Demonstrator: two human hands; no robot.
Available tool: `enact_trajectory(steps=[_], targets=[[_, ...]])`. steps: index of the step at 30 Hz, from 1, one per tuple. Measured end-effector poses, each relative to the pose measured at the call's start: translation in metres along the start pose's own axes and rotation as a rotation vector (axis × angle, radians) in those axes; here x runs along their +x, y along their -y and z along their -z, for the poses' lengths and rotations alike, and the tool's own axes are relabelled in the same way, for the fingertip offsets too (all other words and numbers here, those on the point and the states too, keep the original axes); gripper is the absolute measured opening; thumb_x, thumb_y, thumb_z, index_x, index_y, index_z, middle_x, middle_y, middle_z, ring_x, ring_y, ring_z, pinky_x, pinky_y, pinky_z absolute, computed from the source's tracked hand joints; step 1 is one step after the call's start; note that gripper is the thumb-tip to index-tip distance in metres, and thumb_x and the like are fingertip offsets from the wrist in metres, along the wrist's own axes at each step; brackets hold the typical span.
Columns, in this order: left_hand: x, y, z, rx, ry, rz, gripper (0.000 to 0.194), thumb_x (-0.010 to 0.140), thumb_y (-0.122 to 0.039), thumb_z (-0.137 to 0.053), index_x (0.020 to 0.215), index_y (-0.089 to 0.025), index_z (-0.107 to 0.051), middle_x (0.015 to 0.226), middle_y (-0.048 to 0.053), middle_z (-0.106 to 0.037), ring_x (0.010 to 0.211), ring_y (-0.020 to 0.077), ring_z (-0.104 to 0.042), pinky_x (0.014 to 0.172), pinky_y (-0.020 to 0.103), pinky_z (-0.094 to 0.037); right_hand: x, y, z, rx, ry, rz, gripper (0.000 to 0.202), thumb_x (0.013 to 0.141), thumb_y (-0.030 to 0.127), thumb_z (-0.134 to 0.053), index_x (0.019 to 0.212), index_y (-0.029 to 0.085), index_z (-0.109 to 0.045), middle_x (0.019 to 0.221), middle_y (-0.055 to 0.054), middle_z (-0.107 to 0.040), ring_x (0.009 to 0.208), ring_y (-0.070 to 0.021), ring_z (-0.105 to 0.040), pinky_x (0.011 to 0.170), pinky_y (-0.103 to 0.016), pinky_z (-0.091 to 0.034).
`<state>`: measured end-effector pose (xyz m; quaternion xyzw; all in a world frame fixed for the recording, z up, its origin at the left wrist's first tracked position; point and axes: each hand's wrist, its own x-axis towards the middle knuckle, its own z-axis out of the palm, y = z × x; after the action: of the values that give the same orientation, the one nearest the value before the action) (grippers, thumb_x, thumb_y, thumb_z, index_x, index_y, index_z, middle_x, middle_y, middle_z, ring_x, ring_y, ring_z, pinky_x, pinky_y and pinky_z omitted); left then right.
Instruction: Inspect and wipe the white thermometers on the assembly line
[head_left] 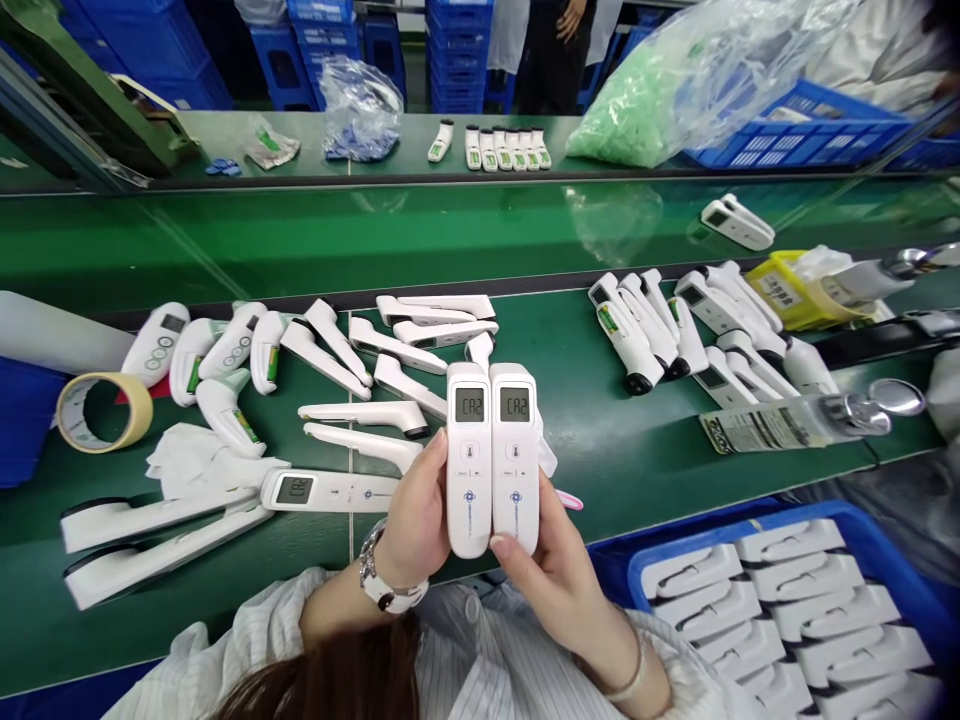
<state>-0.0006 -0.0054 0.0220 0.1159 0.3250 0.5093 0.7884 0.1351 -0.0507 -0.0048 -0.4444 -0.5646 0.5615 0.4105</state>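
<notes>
Two white infrared thermometers are held upright side by side in front of my chest, screens facing me and both reading what looks like "CA2". My left hand [415,525] is closed around the left thermometer [470,500], with a watch on that wrist. The fingers of my right hand [553,570] grip the right thermometer [515,500], its thumb at the lower end. Left of my hands lies another thermometer [330,491] with its screen lit, beside two more turned on their sides. Further thermometers [401,345] lie scattered behind my hands, and a white cloth [199,460] sits to the left.
A roll of tape [139,410] lies at left. More thermometers [630,335] are grouped at right, near a yellow bin [776,285] and a pump bottle [780,425]. A blue crate [637,575] of thermometers stands lower right. Across the conveyor [300,250] is a bag of green pieces [637,125].
</notes>
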Motion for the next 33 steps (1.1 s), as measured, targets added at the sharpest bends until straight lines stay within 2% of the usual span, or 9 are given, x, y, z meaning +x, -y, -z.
enact_trajectory(steps=[9,12,14,19,22,27,29,31,33], targets=[[0.002,0.000,0.000,0.008,0.013,0.026,0.043,0.091,-0.038,-0.035,0.103,-0.011,-0.066,0.100,0.011,-0.070,0.095,0.0262,-0.064,0.081,0.037,-0.053,0.001,0.000,-0.001,0.093,-0.043,-0.007,0.064,0.086,0.030,-0.055,0.142,0.030,-0.023,0.133,-0.006,-0.049,0.119,-0.0212,-0.048,0.099,-0.037,-0.042],[0.001,0.000,0.000,0.011,-0.011,0.038,0.039,0.087,-0.043,-0.044,0.102,-0.014,-0.066,0.097,0.009,-0.070,0.093,0.0277,-0.064,0.080,0.037,-0.053,0.002,-0.003,-0.001,0.247,-0.019,-0.068,0.056,0.086,0.038,-0.054,0.136,0.029,-0.031,0.097,-0.005,-0.064,0.080,-0.0169,-0.061,0.068,-0.029,-0.051],[0.000,-0.001,-0.001,0.019,-0.071,0.026,0.037,0.081,-0.045,-0.053,0.102,-0.016,-0.065,0.096,0.009,-0.070,0.092,0.0289,-0.064,0.077,0.037,-0.053,0.002,-0.007,-0.003,0.359,0.024,-0.120,0.052,0.085,0.046,-0.051,0.132,0.026,-0.036,0.072,-0.001,-0.060,0.052,-0.0124,-0.050,0.048,-0.025,-0.043],[0.003,0.000,0.002,0.165,-0.117,-0.039,0.039,0.071,-0.028,-0.069,0.106,-0.017,-0.058,0.094,0.009,-0.069,0.074,0.0226,-0.065,0.063,0.031,-0.052,0.001,-0.011,-0.009,0.434,0.122,-0.161,0.052,0.085,0.053,-0.047,0.126,0.023,-0.038,0.064,0.002,-0.054,0.044,-0.0089,-0.038,0.044,-0.024,-0.034],[0.005,0.003,0.006,0.179,-0.096,-0.064,0.040,0.071,-0.022,-0.069,0.108,-0.016,-0.055,0.093,0.009,-0.068,0.074,0.0202,-0.064,0.066,0.030,-0.052,0.005,-0.009,0.000,0.240,0.165,-0.121,0.041,0.089,0.046,-0.043,0.124,0.024,-0.043,0.069,0.000,-0.057,0.051,-0.0110,-0.046,0.048,-0.024,-0.040],[0.007,0.004,0.010,0.101,-0.072,-0.057,0.044,0.075,-0.021,-0.066,0.117,-0.018,-0.053,0.096,0.008,-0.068,0.086,0.0216,-0.063,0.076,0.032,-0.051,0.037,-0.026,0.047,-0.624,-0.170,0.156,0.026,0.087,0.035,-0.049,0.107,0.022,-0.059,0.099,-0.009,-0.058,0.090,-0.0227,-0.054,0.073,-0.036,-0.046],[0.007,0.003,0.010,0.079,-0.050,-0.038,0.046,0.076,-0.024,-0.066,0.119,-0.017,-0.053,0.099,0.009,-0.067,0.089,0.0229,-0.063,0.078,0.033,-0.050,0.053,-0.032,0.065,-0.917,-0.170,0.148,0.028,0.084,0.033,-0.054,0.108,0.019,-0.060,0.106,-0.012,-0.054,0.094,-0.0263,-0.052,0.076,-0.040,-0.045],[0.007,0.002,0.010,0.067,-0.027,-0.026,0.047,0.076,-0.026,-0.066,0.120,-0.016,-0.053,0.102,0.010,-0.067,0.094,0.0249,-0.062,0.081,0.035,-0.049,0.064,-0.027,0.076,-0.972,-0.122,0.146,0.022,0.085,0.028,-0.051,0.099,0.017,-0.064,0.095,-0.010,-0.056,0.079,-0.0210,-0.054,0.068,-0.036,-0.046],[0.008,0.002,0.011,0.071,-0.020,-0.028,0.046,0.075,-0.026,-0.067,0.119,-0.016,-0.055,0.101,0.010,-0.068,0.094,0.0250,-0.062,0.081,0.033,-0.049,0.068,-0.011,0.077,-0.838,-0.196,0.225,0.016,0.087,0.023,-0.049,0.093,0.018,-0.063,0.085,-0.006,-0.057,0.069,-0.0157,-0.053,0.062,-0.030,-0.044]])
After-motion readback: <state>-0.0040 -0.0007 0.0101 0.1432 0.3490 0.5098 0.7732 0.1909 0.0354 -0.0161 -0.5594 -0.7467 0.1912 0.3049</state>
